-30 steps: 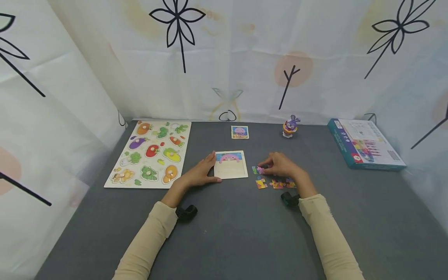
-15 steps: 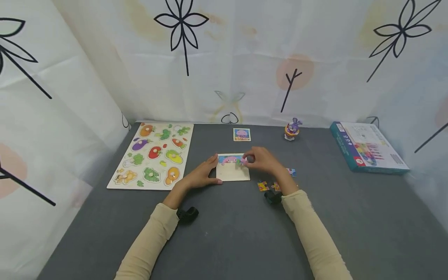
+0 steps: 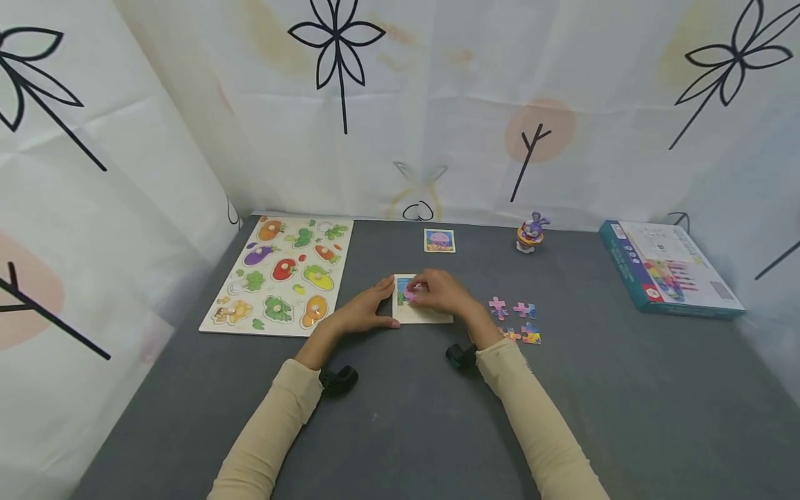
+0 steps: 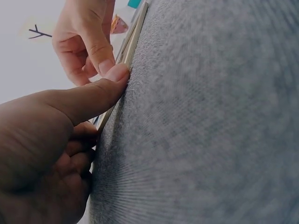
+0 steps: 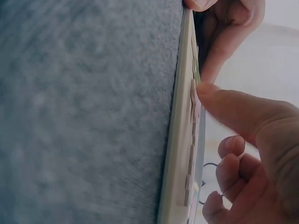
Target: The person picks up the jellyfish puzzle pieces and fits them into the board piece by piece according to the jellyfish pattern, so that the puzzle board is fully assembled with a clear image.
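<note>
A small pale puzzle tray (image 3: 431, 317) lies on the table, its top row partly filled with pink and blue pieces. My left hand (image 3: 365, 314) holds the tray's left side, thumb at the near corner and fingers toward the far one. Over the tray, my right hand (image 3: 442, 292) pinches a pink and green puzzle piece (image 3: 409, 294) near the tray's left side. In the right wrist view the thumb presses on that piece (image 5: 195, 100), which sits slightly tilted against the tray. The right fingers hide much of the picture. Several loose puzzle pieces (image 3: 498, 307) lie right of the tray.
A vegetable board (image 3: 281, 278) lies to the left. Behind the tray are a small picture card (image 3: 439, 241) and a purple rabbit figurine (image 3: 531, 232). A teal and white box (image 3: 675, 271) lies at the right. Patterned cloth walls (image 3: 469, 90) enclose the table.
My right hand has picked up a puzzle piece from the loose group and carried it left onto the tray. My left hand stays on the tray's side. The head view has shifted slightly.
</note>
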Motion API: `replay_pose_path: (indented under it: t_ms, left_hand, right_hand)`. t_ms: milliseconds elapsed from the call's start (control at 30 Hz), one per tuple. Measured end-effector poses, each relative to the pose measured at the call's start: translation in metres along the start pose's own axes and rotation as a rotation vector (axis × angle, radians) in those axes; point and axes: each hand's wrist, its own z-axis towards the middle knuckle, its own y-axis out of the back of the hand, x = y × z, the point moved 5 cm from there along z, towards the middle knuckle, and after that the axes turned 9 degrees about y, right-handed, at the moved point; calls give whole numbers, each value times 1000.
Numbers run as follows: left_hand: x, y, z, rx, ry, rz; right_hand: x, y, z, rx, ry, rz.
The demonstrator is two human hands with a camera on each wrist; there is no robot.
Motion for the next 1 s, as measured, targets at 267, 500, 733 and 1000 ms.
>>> replay_pose_path:
  t_ms: [267, 500, 733, 1000]
  left_hand:
    - [-1, -1, -1, 1, -12, -1]
    - [-2, -1, -1, 5, 2, -10]
    - [0, 1, 0, -3, 3, 5]
    - [0, 1, 0, -2, 5, 8]
  right_hand:
    - [0, -8, 3, 61, 103, 115]
    - [-5, -5, 5, 45, -7, 79]
    - [-7, -5, 9, 110, -39, 59]
    - [-14, 2, 2, 156, 23, 192]
